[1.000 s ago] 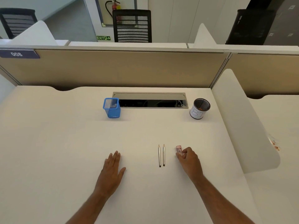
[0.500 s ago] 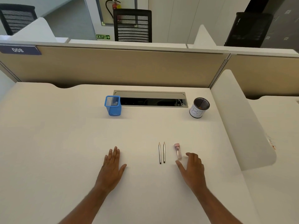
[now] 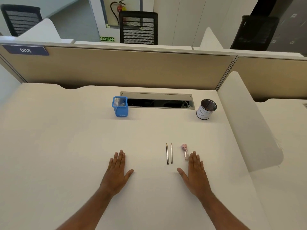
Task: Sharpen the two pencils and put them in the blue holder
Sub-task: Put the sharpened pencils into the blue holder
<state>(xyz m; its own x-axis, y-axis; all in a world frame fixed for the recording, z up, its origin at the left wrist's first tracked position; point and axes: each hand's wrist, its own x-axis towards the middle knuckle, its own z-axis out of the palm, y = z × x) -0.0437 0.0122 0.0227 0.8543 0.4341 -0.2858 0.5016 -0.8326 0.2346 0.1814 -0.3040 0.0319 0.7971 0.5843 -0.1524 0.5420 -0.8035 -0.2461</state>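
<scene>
Pencils: two slim pencils, the left pencil (image 3: 167,154) and the right pencil (image 3: 171,153), lie side by side on the white desk (image 3: 66,146), parallel and close together without clearly touching, points directed away from the person. They rest between the two hands, nearer the right hand (image 3: 195,174) than the left hand (image 3: 117,173), and just ahead of the right thumb. Both hands lie flat, palms down, fingers extended and together, thumbs spread inward; neither grips anything.

Sharpener: a small pink and clear pencil sharpener (image 3: 184,151) lies on its side immediately ahead of the right hand's fingertips (image 3: 193,154), to the right of the pencils; whether the fingertips touch it cannot be told.

Holder: the blue mesh holder (image 3: 120,107), square and upright, stands well ahead of the left hand, at the left end of the open cable tray (image 3: 157,100) set into the desk. Something pale shows through its mesh; what it is cannot be told.

Other items: a round black mesh cup (image 3: 206,109) wrapped in white paper bearing handwritten marks stands far ahead of the right hand, just past the tray's right end. A beige partition (image 3: 132,68) closes the far edge of the desk, and a white curved divider (image 3: 249,122) bounds it beyond the right hand.
</scene>
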